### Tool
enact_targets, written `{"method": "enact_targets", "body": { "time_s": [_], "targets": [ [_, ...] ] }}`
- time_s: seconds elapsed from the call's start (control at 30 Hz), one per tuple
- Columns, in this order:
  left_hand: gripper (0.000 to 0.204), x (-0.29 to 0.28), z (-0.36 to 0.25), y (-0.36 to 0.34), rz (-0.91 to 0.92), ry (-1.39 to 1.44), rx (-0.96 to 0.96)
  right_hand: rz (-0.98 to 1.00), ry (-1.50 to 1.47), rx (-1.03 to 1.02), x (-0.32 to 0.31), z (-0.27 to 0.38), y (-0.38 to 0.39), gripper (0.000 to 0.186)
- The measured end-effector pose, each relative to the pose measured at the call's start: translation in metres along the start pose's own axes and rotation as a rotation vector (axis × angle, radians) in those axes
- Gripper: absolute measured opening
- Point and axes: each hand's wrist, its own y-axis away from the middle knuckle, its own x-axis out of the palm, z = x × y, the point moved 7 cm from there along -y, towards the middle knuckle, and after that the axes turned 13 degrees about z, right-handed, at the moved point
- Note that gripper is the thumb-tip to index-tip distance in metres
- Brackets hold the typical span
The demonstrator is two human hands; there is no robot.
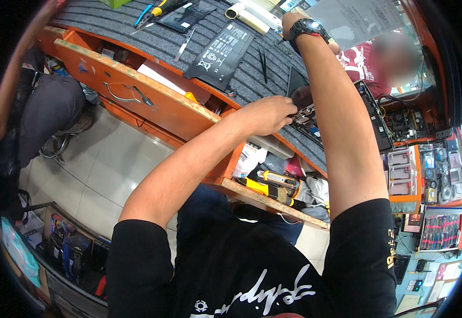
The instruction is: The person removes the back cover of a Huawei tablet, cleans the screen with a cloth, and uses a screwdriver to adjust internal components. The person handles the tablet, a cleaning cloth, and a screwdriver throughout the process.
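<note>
My left hand (265,114) rests curled, fingertips pressed against the near edge of the opened black laptop chassis (371,119) lying on the grey ribbed mat (162,40); I cannot tell whether they pinch anything. My right hand (290,20), above the black wristwatch (306,27), reaches beyond the chassis; its grip is not visible. A flat black battery pack (220,53) lies left of my left hand, apart.
</note>
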Motion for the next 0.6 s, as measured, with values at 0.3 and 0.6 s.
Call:
{"method": "enact_targets", "body": {
  "time_s": [0.3,0.6],
  "targets": [
    [0.02,0.0,0.001,-0.002,0.04,0.007,-0.041,0.035,0.074,-0.055,0.011,-0.004,-0.025,0.032],
    [0.023,-0.002,-0.001,-0.001,0.037,-0.003,-0.048,0.022,0.067,-0.023,0.008,-0.002,-0.018,0.033]
  ]
}}
